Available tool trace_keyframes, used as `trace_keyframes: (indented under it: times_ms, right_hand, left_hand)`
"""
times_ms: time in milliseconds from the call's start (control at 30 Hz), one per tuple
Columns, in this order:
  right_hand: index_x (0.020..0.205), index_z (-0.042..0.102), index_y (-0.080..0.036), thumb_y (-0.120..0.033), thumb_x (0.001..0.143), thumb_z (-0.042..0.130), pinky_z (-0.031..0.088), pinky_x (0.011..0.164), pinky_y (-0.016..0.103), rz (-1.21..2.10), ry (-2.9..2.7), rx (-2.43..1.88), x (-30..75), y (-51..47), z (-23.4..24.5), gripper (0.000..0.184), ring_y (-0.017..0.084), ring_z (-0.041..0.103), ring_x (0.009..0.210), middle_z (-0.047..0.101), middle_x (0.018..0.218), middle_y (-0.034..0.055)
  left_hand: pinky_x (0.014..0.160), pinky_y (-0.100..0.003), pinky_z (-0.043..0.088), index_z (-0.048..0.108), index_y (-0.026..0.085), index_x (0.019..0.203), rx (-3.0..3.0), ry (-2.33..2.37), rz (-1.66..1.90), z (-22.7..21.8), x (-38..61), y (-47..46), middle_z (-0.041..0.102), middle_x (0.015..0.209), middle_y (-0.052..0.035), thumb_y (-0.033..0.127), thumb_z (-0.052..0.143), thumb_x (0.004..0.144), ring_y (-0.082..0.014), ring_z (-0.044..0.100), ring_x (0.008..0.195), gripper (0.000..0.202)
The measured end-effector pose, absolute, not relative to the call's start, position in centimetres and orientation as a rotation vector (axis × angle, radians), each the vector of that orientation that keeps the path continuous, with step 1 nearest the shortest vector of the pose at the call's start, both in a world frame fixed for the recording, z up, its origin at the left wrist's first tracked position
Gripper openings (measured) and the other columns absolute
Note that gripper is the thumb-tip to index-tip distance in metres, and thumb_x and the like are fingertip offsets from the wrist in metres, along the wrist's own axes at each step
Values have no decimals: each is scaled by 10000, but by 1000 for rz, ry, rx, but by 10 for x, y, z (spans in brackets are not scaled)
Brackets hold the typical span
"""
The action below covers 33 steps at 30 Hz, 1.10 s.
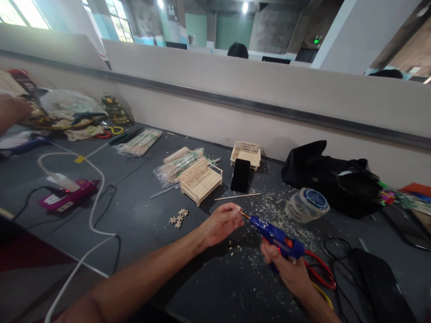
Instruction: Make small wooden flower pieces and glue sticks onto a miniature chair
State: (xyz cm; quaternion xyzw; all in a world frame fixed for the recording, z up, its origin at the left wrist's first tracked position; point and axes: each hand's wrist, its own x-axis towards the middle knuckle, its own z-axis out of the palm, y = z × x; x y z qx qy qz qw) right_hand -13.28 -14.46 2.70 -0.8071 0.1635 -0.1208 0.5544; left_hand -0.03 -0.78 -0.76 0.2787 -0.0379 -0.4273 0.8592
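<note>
My right hand [286, 264] is wrapped round the grip of a blue glue gun [274, 233], whose metal nozzle points left. Pinched in the fingers of my left hand [224, 222] is a small pale wooden piece [239, 209], right at the nozzle's tip; its exact shape is hard to make out. Beyond my left hand stands a miniature bench [201, 183] built of thin wooden sticks. A cluster of small flower-shaped wooden pieces [178, 220] lies to the left. Tiny wooden bits [231, 252] are on the dark table below my hands.
Behind are a second miniature bench [247, 152], a black phone [240, 176] and bagged sticks [178, 166]. At right stand a clear jar [308, 205] and a black bag [330, 175]. A purple power strip [69, 196] trails cables at left, near another person's hand [13, 110].
</note>
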Motion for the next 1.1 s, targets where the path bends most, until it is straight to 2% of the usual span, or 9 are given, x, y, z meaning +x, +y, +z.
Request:
trace_keyframes:
  times_ms: [133, 233, 400, 467, 533, 600, 667, 867, 1100]
  right_hand:
    - [502, 470, -218, -822, 719, 511, 444, 495, 289, -302, 234, -1802, -134, -144, 26, 643, 141, 438, 486, 454, 496, 0]
    - [532, 512, -227, -790, 743, 524, 466, 527, 307, -501, 237, -1837, -138, -149, 21, 601, 167, 492, 518, 507, 525, 15]
    - [732, 598, -233, -670, 775, 592, 508, 672, 365, -820, 454, -1957, -140, -179, 20, 439, 228, 595, 674, 641, 707, 63]
    - [816, 601, -220, -660, 747, 626, 502, 744, 404, -926, 556, -2013, -137, -198, 30, 446, 256, 607, 735, 661, 787, 94]
    - [816, 581, -221, -718, 720, 588, 476, 838, 463, -1030, 782, -2307, -133, -217, 45, 505, 322, 611, 865, 665, 865, 140]
    - [850, 570, -217, -735, 765, 486, 464, 863, 492, -996, 951, -2549, -130, -234, 58, 531, 369, 600, 954, 659, 930, 183]
    - [913, 570, -191, -691, 803, 456, 471, 846, 494, -923, 1045, -2697, -126, -246, 67, 524, 383, 600, 966, 653, 948, 210]
    - [1043, 582, -153, -521, 773, 625, 487, 754, 426, -606, 1153, -2841, -110, -266, 80, 459, 355, 637, 941, 685, 981, 193]
    - [1111, 587, -123, -455, 718, 700, 495, 783, 393, -472, 964, -2921, -101, -281, 84, 526, 344, 655, 975, 696, 1020, 183]
  left_hand:
    - [707, -261, 463, 700, 146, 667, 589, -126, -896, -6, 0, -8, 598, 627, 27, 281, 950, 502, -77, 530, 598, 329]
    - [693, -250, 457, 687, 141, 647, 606, -144, -896, -5, 1, -8, 557, 591, 37, 293, 951, 503, -66, 499, 573, 337]
    - [662, -247, 444, 695, 134, 638, 627, -188, -875, -5, 4, -8, 538, 565, 38, 303, 939, 528, -64, 477, 556, 317]
    - [662, -241, 440, 707, 136, 644, 639, -201, -861, -4, 6, -8, 550, 571, 38, 298, 940, 525, -63, 478, 562, 307]
    - [672, -239, 444, 715, 143, 643, 662, -204, -850, -3, 7, -7, 565, 577, 37, 292, 944, 509, -66, 489, 579, 304]
    - [673, -239, 447, 715, 146, 627, 683, -201, -845, -2, 7, -7, 581, 585, 32, 294, 951, 485, -69, 497, 587, 313]
    - [661, -241, 445, 716, 144, 620, 689, -204, -843, -2, 6, -8, 589, 587, 29, 293, 954, 474, -66, 488, 571, 318]
    - [639, -243, 425, 722, 139, 639, 649, -251, -836, -4, 5, -10, 585, 572, 27, 287, 950, 487, -62, 475, 548, 312]
    - [667, -258, 445, 720, 129, 649, 644, -233, -849, -4, 5, -10, 626, 628, 10, 262, 952, 484, -69, 505, 570, 314]
